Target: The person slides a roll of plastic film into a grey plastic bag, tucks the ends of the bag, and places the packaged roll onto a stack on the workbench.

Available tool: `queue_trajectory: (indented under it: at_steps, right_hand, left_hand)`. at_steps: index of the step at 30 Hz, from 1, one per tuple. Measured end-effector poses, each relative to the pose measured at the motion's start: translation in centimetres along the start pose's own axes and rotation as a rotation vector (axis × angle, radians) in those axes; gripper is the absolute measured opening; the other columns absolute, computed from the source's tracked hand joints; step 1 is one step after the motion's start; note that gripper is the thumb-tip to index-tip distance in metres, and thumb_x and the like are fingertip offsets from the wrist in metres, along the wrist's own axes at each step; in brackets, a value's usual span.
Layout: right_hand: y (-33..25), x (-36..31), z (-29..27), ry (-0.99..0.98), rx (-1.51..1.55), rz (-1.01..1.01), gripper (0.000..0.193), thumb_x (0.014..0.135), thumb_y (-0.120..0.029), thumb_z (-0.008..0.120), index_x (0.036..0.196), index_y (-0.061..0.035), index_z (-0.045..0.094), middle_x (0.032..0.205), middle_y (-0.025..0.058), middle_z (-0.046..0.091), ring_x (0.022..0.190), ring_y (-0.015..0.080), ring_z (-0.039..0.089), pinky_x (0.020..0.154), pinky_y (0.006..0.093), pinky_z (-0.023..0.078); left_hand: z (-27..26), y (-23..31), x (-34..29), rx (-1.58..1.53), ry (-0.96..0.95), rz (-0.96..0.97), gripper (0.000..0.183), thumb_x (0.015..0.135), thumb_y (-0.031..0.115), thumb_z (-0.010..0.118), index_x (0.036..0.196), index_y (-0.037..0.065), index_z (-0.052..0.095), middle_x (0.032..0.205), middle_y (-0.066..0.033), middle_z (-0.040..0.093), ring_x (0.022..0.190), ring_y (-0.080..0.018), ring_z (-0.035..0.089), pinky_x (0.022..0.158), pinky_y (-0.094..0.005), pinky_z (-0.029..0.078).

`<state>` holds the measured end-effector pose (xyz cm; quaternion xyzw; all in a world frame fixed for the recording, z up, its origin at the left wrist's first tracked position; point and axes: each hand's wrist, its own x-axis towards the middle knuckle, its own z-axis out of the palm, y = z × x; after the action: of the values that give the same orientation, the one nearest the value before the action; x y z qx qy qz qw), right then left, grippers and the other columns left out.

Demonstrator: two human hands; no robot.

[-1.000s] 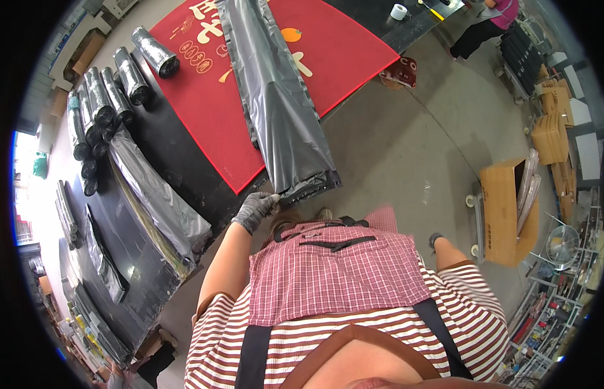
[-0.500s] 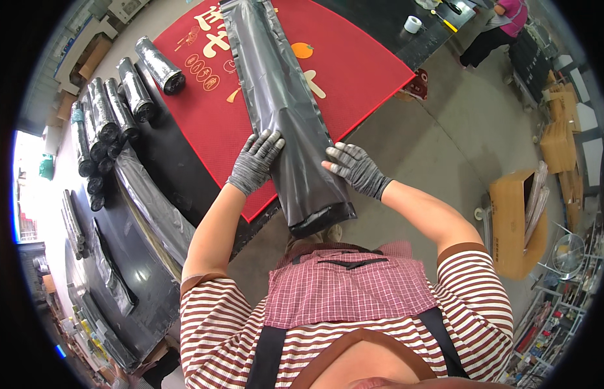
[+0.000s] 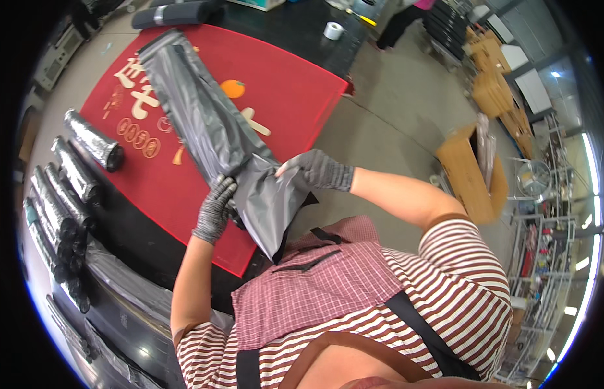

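A long grey plastic bag [image 3: 211, 126] lies slantwise across a red mat [image 3: 302, 97] with pale characters and an orange fruit print. Its near end is flared and creased, hanging past the mat's near edge close to my apron. My left hand [image 3: 216, 209], in a grey knit glove, grips the bag's left edge near that end, its fingers drawn together and the thumb partly hidden. On the opposite edge, my gloved right hand [image 3: 320, 170] pinches the plastic between bare-tipped thumb and fingers. What the bag contains, if anything, does not show.
Several wrapped dark rolls [image 3: 75, 170] lie on the black table at the left, beside a long plastic-covered piece [image 3: 130, 275]. A dark roll [image 3: 172, 14] and a white tape roll [image 3: 333, 30] are at the far side. An open carton [image 3: 461, 165] stands at the right.
My view has turned, so the scene sits differently. My hands have gone from resting flat on the bag to gripping its edges, and its near end is now pulled up and twisted.
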<state>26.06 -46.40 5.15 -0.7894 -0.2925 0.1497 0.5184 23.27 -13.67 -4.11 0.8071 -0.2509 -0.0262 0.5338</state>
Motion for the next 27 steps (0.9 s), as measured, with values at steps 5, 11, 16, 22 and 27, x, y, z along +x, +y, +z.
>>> queue_trajectory:
  at_steps: [5, 11, 16, 22, 27]
  right_hand:
    - [-1.3, 4.6, -1.3, 0.342, 0.280, 0.194, 0.016, 0.090, -0.018, 0.062, 0.096, -0.0040, 0.066, 0.078, 0.0022, 0.063, 0.077, 0.0110, 0.059, 0.073, 0.0271, 0.047]
    - [-3.2, 13.4, -3.0, 0.253, 0.226, 0.191, 0.019, 0.090, -0.021, 0.063, 0.085, -0.0035, 0.064, 0.066, -0.0006, 0.053, 0.064, 0.0076, 0.049, 0.063, 0.0262, 0.042]
    - [1.0, 19.8, -1.0, 0.471, 0.287, 0.106, 0.023, 0.089, -0.025, 0.063, 0.088, -0.0015, 0.064, 0.068, 0.0088, 0.059, 0.063, 0.0183, 0.052, 0.064, 0.0325, 0.044]
    - [4.1, 23.6, 1.1, 0.535, -0.066, 0.215, 0.031, 0.090, -0.032, 0.059, 0.087, -0.0009, 0.064, 0.074, 0.0171, 0.062, 0.068, 0.0315, 0.057, 0.067, 0.0375, 0.044]
    - [9.6, 24.5, 2.9, 0.303, -0.373, 0.536, 0.029, 0.087, -0.033, 0.061, 0.087, -0.0044, 0.064, 0.081, 0.0175, 0.065, 0.081, 0.0330, 0.063, 0.076, 0.0415, 0.047]
  left_hand:
    - [-1.2, 1.5, -0.3, -0.084, 0.238, -0.173, 0.034, 0.086, 0.004, 0.062, 0.120, 0.004, 0.059, 0.119, -0.0120, 0.058, 0.117, -0.0257, 0.050, 0.099, -0.0350, 0.040]
    - [-2.1, 5.4, 3.8, -0.583, 0.698, -0.391, 0.016, 0.090, 0.016, 0.065, 0.099, 0.002, 0.064, 0.088, 0.0042, 0.063, 0.083, -0.0057, 0.052, 0.079, -0.0234, 0.043]
    - [-5.1, 6.6, 9.2, -0.522, 1.002, -0.406, 0.026, 0.094, 0.026, 0.059, 0.094, 0.001, 0.065, 0.081, 0.0037, 0.059, 0.075, -0.0053, 0.047, 0.069, -0.0232, 0.041]
    - [-6.1, 0.3, 12.1, -0.355, 1.118, -0.742, 0.038, 0.097, 0.033, 0.052, 0.088, -0.003, 0.064, 0.073, -0.0016, 0.060, 0.066, -0.0103, 0.047, 0.064, -0.0289, 0.043]
    - [-4.7, -6.5, 11.5, 0.074, 0.750, -1.013, 0.045, 0.089, 0.043, 0.057, 0.087, -0.001, 0.067, 0.085, -0.0236, 0.066, 0.082, -0.0387, 0.061, 0.079, -0.0453, 0.044]
